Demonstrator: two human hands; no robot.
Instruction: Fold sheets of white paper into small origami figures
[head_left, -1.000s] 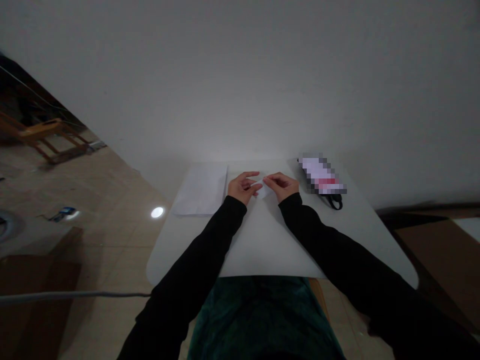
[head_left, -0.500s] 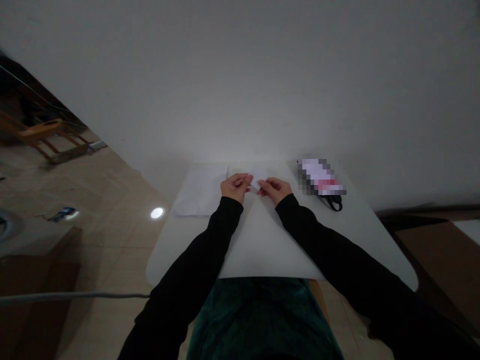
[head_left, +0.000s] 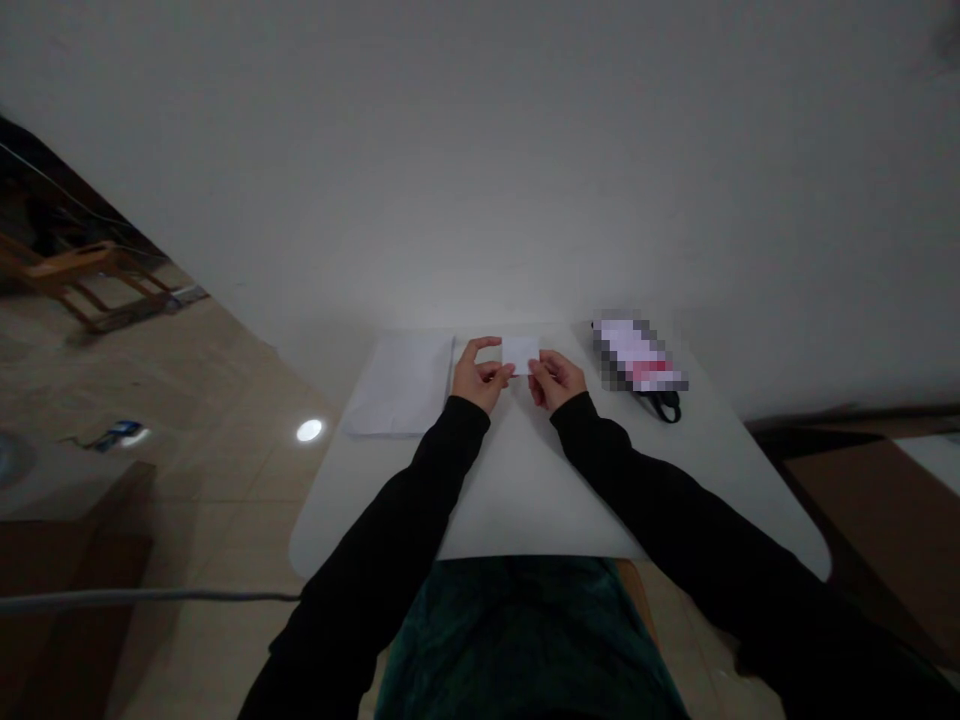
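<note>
A small white piece of paper (head_left: 520, 354) is held up between my two hands over the far part of the white table (head_left: 517, 500). My left hand (head_left: 478, 378) pinches its lower left corner with the thumb, while the index finger is raised and curved beside its left edge. At the lower right corner, the thumb and fingers of my right hand (head_left: 556, 379) close on the same paper. Left of my left hand lies a stack of white paper sheets (head_left: 401, 385) on the table.
A phone with a lit, blurred-out screen (head_left: 637, 352) lies at the back right, a black strap loop (head_left: 666, 405) at its near end. A pale wall (head_left: 480, 180) rises behind the table. Cardboard boxes stand on the floor at both sides, and a wooden chair (head_left: 82, 265) is far left.
The small paper has been turned so its face shows more fully. My left index finger has lifted away from the thumb, and my left hand has shifted slightly right.
</note>
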